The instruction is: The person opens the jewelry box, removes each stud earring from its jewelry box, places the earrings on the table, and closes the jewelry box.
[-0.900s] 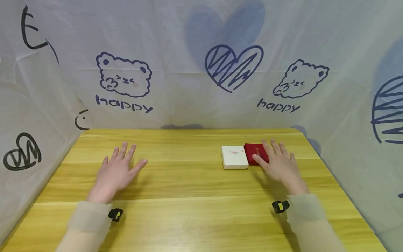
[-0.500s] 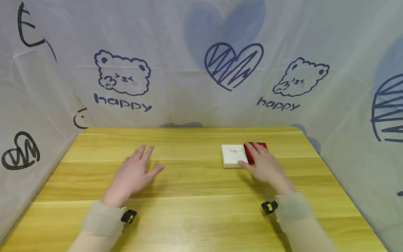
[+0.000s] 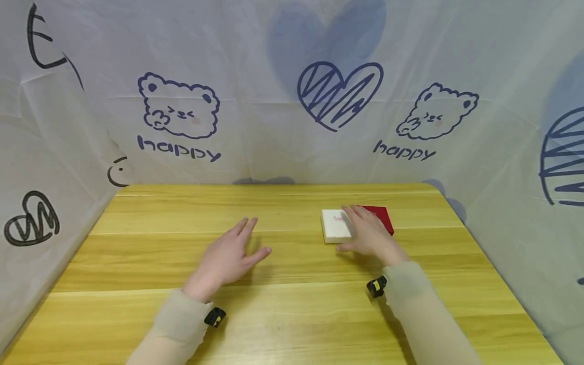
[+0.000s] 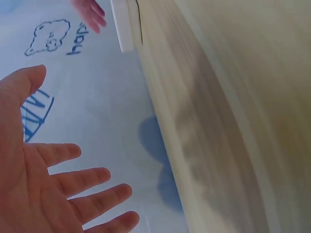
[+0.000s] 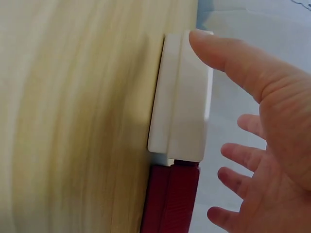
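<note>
A white lidded box [image 3: 334,228] with a small pink print lies on the table, seen edge-on in the right wrist view. Beside it on the right is a dark red box [image 3: 382,217], partly hidden by the right hand. My right hand [image 3: 368,237] hovers over both boxes, fingers spread; in the right wrist view its thumb [image 5: 218,51] overlaps the white box's edge. My left hand [image 3: 225,261] is held over the table's left-middle part, palm facing inward, fingers spread and holding nothing. The left wrist view catches the white box [image 4: 124,24] at its top.
The wood-grain table [image 3: 283,314] spreads out below both hands. A pale cloth [image 3: 255,132] printed with hearts and bears hangs behind and along both sides of it. Small black cameras with yellow marks, like this one [image 3: 215,317], sit at both wrists.
My left hand has moved right, toward the middle of the table. The right hand has moved left, from over the red box to over the white one. Both boxes stay put.
</note>
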The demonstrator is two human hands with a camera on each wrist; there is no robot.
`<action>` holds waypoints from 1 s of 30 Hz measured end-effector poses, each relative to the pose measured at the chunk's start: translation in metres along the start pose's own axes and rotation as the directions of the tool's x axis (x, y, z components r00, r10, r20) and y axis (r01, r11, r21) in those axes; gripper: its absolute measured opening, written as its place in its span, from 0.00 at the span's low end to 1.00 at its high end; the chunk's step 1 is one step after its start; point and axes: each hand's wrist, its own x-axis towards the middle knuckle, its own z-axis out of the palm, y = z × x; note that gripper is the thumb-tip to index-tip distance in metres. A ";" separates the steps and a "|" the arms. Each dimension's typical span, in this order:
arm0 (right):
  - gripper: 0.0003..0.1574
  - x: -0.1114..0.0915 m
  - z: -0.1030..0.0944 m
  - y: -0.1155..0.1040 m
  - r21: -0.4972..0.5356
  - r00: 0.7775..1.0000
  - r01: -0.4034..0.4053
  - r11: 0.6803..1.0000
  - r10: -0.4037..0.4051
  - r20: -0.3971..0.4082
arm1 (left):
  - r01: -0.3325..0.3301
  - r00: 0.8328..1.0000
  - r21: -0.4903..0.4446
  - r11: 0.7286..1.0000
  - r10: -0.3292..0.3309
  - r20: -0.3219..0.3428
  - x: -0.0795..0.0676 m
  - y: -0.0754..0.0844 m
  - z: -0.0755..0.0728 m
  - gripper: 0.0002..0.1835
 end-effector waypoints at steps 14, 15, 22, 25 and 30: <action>0.69 0.017 0.001 0.006 0.025 0.996 -0.036 0.999 0.034 0.083 | -0.028 0.998 -0.158 0.987 0.037 0.059 0.017 0.026 0.021 0.45; 0.68 0.018 0.001 0.006 0.025 0.996 -0.033 0.999 0.031 0.084 | -0.030 0.997 -0.170 0.985 0.040 0.058 0.019 0.027 0.023 0.44; 0.67 0.020 0.004 0.008 0.069 0.997 -0.017 0.997 0.012 0.072 | -0.017 0.997 -0.236 0.972 0.033 0.064 0.028 0.036 0.035 0.42; 0.66 0.019 0.004 0.005 0.119 0.997 -0.026 0.993 0.016 0.077 | -0.011 0.998 -0.252 0.968 0.027 0.061 0.030 0.040 0.038 0.41; 0.64 0.016 0.005 0.000 0.166 0.997 -0.025 0.986 0.012 0.080 | -0.026 0.997 -0.267 0.963 0.045 0.067 0.034 0.046 0.042 0.39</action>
